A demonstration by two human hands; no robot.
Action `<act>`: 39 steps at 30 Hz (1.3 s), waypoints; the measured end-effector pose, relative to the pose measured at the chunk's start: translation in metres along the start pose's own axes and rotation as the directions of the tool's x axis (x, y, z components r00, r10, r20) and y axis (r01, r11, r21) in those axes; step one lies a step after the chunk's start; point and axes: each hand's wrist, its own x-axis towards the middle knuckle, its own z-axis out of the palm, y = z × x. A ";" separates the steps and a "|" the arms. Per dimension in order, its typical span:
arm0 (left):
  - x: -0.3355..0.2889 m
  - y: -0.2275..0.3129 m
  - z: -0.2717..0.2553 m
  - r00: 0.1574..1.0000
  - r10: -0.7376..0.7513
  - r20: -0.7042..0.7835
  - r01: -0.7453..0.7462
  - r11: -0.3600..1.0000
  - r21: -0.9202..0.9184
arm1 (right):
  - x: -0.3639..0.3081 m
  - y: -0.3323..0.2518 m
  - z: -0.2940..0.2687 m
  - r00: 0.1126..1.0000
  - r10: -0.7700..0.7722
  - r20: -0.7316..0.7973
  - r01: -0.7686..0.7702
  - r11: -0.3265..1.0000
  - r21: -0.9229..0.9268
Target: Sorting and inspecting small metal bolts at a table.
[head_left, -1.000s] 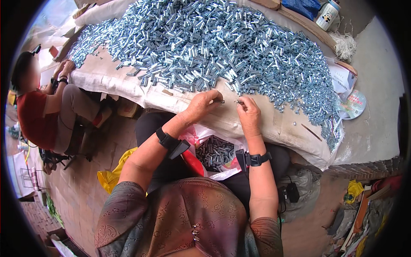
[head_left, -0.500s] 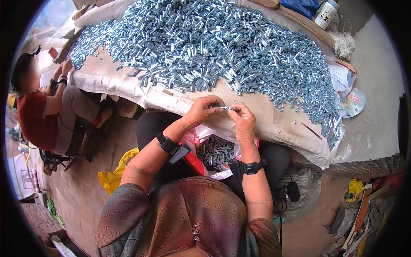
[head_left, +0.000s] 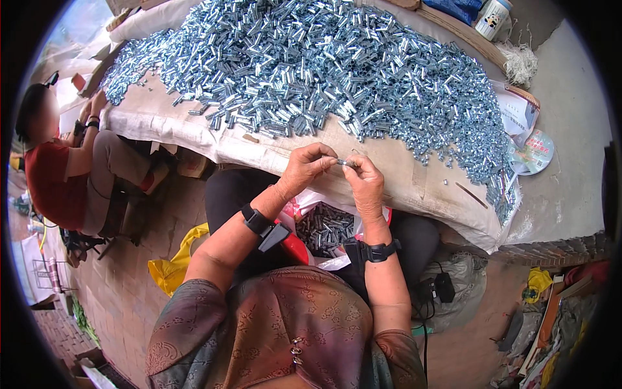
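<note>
Over the near edge of the cloth-covered table, my left hand (head_left: 307, 167) pinches one end of a small silvery metal sleeve (head_left: 341, 162). Thumb and forefinger of my right hand (head_left: 365, 183) close on its other end, so the fingertips nearly meet and hide most of it. Below both hands, in my lap, an open red and white bag (head_left: 297, 249) holds many darker metal pieces (head_left: 322, 227). A broad heap of shiny metal sleeves (head_left: 291, 71) covers the far part of the table.
Smaller metal bits (head_left: 476, 129) lie at the heap's right. A round fan-shaped card (head_left: 534, 153) and a white can (head_left: 494, 19) stand beyond. At the left, a person in a red top (head_left: 55, 175) sits at the table. A yellow bag (head_left: 178, 262) lies left of my lap.
Both hands stay in nearly the same place. The metal sleeve between my fingertips has turned slightly, and less of it shows now.
</note>
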 end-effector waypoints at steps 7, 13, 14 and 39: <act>0.016 -0.013 0.013 0.843 0.445 0.301 -0.447 0.269 0.853 | 0.006 0.005 -0.008 0.975 -0.191 0.111 0.221 0.840 -0.495; 0.016 -0.007 0.030 0.827 0.331 0.454 -0.523 0.157 0.838 | 0.022 0.000 -0.019 0.985 -0.099 0.140 0.171 0.564 -0.808; 0.017 -0.007 0.032 0.827 0.334 0.452 -0.521 0.154 0.839 | 0.026 -0.001 -0.016 0.984 -0.102 0.144 0.176 0.563 -0.807; 0.096 -0.004 -0.006 0.883 0.290 0.369 -0.388 0.007 0.922 | 0.046 0.014 -0.019 0.954 -0.301 -0.002 0.187 0.598 -0.780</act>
